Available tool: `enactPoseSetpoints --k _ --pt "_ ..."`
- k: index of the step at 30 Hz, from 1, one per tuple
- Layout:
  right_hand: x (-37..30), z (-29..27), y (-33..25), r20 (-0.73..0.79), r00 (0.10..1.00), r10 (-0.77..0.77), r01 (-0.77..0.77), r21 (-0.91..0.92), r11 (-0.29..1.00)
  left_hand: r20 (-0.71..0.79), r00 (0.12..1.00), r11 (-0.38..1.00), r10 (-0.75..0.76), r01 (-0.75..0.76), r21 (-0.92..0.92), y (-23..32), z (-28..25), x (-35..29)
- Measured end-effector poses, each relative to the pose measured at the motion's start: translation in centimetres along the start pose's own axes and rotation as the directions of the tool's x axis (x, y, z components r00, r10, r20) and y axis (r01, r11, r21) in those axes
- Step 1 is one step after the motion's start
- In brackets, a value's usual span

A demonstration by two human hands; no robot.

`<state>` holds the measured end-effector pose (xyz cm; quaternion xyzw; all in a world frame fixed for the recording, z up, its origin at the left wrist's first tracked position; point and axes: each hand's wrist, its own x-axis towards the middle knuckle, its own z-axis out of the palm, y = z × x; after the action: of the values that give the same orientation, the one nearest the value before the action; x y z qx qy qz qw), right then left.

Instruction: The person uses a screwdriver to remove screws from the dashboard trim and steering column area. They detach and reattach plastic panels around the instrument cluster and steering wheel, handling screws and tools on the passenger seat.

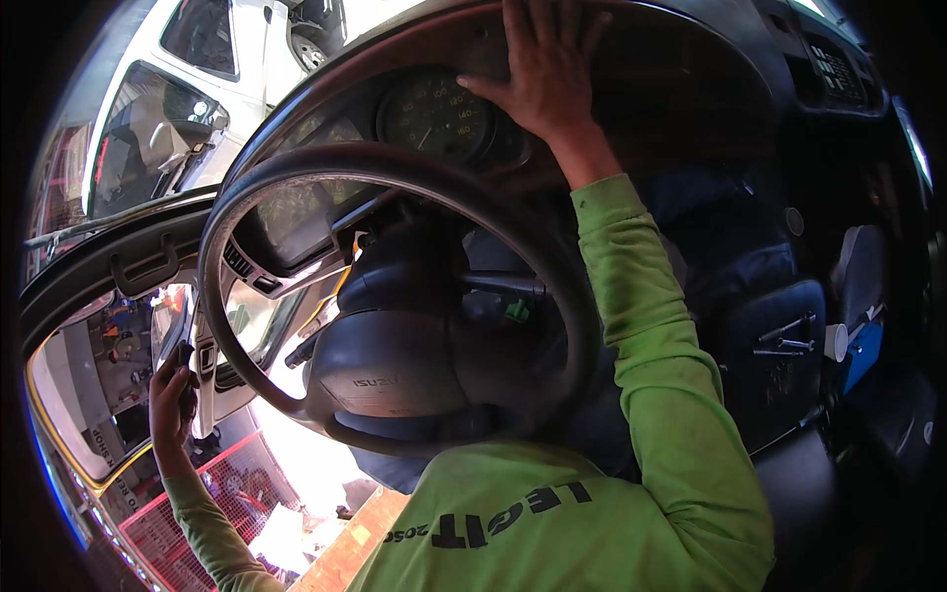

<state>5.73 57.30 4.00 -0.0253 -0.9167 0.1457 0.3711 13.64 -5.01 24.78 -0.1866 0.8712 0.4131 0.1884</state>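
Observation:
My right hand [550, 84] lies with fingers spread on the dashboard [651, 99], thumb pointing left beside the round speedometer [434, 116]. Down at the left, by the door opening, my left hand [168, 407] is closed around a dark object [187, 387]; its kind does not show clearly. Between my arms stands the black steering wheel [395, 170], touched by neither hand. Behind its rim are the steering column cover [380, 360] and a stalk [503, 283]. Something small and green [516, 312] shows below that stalk.
Several metal tools [786, 338] lie on the dark seat [760, 385] to the right, with a white cup [836, 342] and a blue object [861, 353] beside them. White vehicles [252, 49] stand outside ahead. A red mesh panel [212, 488] is outside the door at lower left.

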Motion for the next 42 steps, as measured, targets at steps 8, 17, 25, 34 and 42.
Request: enactPoseSetpoints --k 8,17,25,34,42 --pt "0.3 0.7 -0.3 -0.006 1.0 0.004 -0.003 0.063 0.998 0.044 0.908 0.694 0.416 -0.349 0.63 -2.2 -0.3 0.4" --pt "0.2 0.7 -0.5 -0.035 0.999 0.028 -0.029 -0.004 1.0 0.057 0.841 0.477 0.538 -0.359 0.802 -0.7 2.2 -1.3" --pt "0.2 -0.2 -0.7 0.016 0.998 0.066 -0.066 0.049 0.997 -0.02 0.859 0.311 0.512 -0.165 0.936 2.2 5.1 -2.4" --pt "-4.5 -15.9 -0.7 0.002 0.996 0.091 -0.079 0.498 0.864 -0.163 0.915 0.879 0.369 -0.286 0.381 -1.2 -3.3 -10.9" --pt "-16.6 -25.1 -13.1 0.276 0.958 -0.077 -0.274 0.961 0.036 0.171 0.565 0.588 0.807 -0.795 -0.147 5.5 22.2 -17.0"
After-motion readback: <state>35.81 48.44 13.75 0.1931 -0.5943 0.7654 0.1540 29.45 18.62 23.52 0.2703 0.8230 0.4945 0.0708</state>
